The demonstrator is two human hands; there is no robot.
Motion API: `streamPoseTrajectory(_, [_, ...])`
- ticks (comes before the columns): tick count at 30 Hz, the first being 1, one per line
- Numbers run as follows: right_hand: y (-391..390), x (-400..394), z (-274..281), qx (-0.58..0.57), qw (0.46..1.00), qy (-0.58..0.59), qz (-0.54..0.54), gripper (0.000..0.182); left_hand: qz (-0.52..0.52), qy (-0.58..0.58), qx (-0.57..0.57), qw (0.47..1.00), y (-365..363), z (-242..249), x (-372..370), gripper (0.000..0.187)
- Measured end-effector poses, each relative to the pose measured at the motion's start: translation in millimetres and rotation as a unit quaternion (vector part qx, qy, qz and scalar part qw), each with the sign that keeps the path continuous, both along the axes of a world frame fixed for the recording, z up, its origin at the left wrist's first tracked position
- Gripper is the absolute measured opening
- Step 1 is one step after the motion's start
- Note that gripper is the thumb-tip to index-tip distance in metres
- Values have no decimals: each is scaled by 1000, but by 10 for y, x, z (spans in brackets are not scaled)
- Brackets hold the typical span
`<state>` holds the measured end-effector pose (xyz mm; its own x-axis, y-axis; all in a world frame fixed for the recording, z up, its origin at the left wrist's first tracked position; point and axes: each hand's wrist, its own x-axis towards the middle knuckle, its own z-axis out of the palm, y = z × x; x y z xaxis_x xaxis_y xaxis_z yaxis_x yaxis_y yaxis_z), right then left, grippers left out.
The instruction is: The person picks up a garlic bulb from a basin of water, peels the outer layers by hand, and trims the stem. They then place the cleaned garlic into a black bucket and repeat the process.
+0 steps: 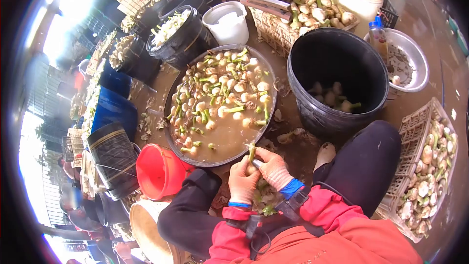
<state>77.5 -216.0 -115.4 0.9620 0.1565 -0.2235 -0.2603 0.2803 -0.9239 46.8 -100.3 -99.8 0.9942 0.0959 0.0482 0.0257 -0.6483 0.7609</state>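
My left hand (243, 180), in a pale orange work glove, is closed around a bulb with a green stalk (251, 152) that looks like fresh garlic. My right hand (275, 170), gloved the same way, grips a small knife (257, 163), its metal blade against the bulb. Much of the bulb is hidden by my fingers. Just beyond my hands sits a wide dark basin (168, 112) of muddy water with many similar bulbs floating in it. Leafy peelings (265, 199) lie below my hands, between my legs.
A large black bucket (337, 117) with several bulbs inside stands ahead right. Crates of bulbs (415, 156) (271, 32) sit right and behind. A red bucket (159, 171) is at left, a white bucket (227, 24) behind the basin, and a metal bowl (422, 71) far right.
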Motion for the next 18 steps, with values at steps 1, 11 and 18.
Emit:
streamPoseTrajectory(1, [-14, -20, 64, -87, 996, -5, 22, 38, 49, -12, 72, 996, -81, 7, -86, 54])
streamPoseTrajectory(11, [-22, -59, 66, -121, 992, -6, 36, 41, 123, 25, -181, 975, -162, 16, -223, 70])
streamPoseTrajectory(18, [-173, -38, 205, 107, 985, 31, 129, 36, 214, 168, -686, 675, 58, 202, -171, 43])
